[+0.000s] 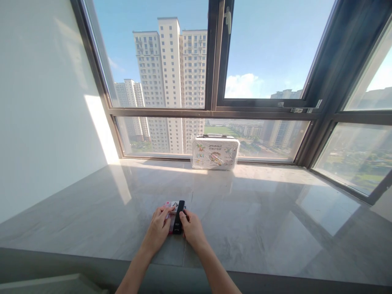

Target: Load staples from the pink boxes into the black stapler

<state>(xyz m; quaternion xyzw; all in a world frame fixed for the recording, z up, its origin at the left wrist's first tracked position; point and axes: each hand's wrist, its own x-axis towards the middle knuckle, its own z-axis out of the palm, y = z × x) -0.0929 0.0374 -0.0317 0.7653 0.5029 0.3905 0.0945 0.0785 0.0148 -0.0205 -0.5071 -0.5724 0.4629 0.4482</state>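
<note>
Both my hands rest on a grey stone window ledge [260, 220] near its front edge. My left hand [158, 228] lies over a small pink and white packet [169, 205], fingers curled onto it. My right hand [191, 228] touches a narrow black object [179, 216] that lies lengthwise between the two hands, its fingers bent along the object's right side. What the black object is I cannot make out. The packet is mostly hidden under my left hand.
A clear plastic carry case [215, 152] with colourful printed contents stands upright against the window glass at the back of the ledge. A white wall [39, 122] closes the left side. Dark window frames [214, 81] run behind and to the right.
</note>
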